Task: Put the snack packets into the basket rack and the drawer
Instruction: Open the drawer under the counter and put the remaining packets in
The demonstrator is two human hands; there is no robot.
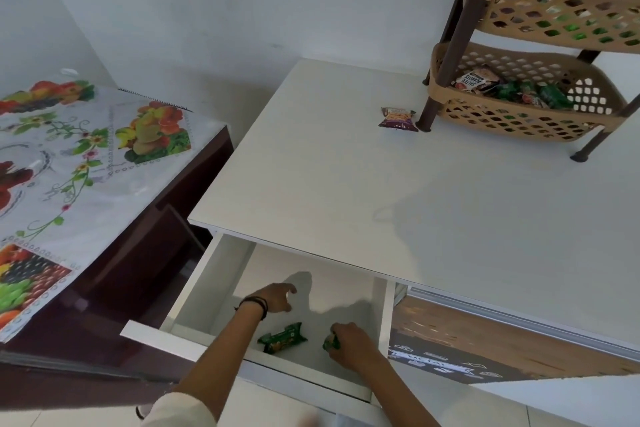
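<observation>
Inside the open drawer, the right hand is gripping a green packet; the left hand is hovering open and empty above another green packet, with the basket rack at the table's far right corner.

Both hands are down in the open drawer under the white table — the left hand hovers with loose, spread fingers, and the right hand is closed round a green packet, with a second green packet lying flat on the drawer floor between them. Up on the tabletop a purple packet lies just beside a leg of the basket rack, whose lower and middle baskets hold more packets. To the left stands a dark cabinet under a fruit-print cloth.
</observation>
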